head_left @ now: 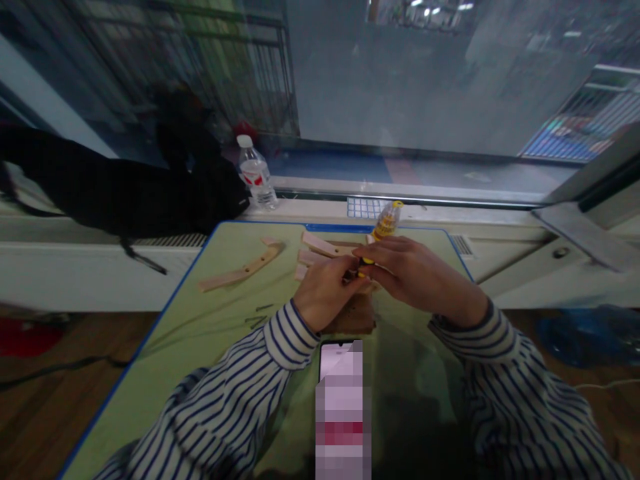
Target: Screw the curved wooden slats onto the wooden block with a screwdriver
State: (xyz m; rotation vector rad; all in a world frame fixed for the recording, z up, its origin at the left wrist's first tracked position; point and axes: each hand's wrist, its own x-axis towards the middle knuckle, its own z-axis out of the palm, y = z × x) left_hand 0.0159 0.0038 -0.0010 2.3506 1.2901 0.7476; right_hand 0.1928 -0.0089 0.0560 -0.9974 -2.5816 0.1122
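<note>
My left hand (325, 293) and my right hand (410, 270) meet over the middle of the green mat (210, 347), both with fingers closed. Between them shows a small yellow and black tool (364, 261), which looks like a screwdriver; my right hand grips its handle end, my left pinches near its tip. Under my hands lies a dark wooden piece (356, 317). Light wooden strips (320, 247) lie just beyond my fingers. A long curved wooden part (243, 270) lies to the left.
A yellow-capped clear container (388, 221) stands at the mat's far edge. A water bottle (256, 175) and a black bag (125, 187) rest on the window ledge. A phone (343, 400) lies near me on the mat. Small dark screws (260, 315) lie left of my sleeve.
</note>
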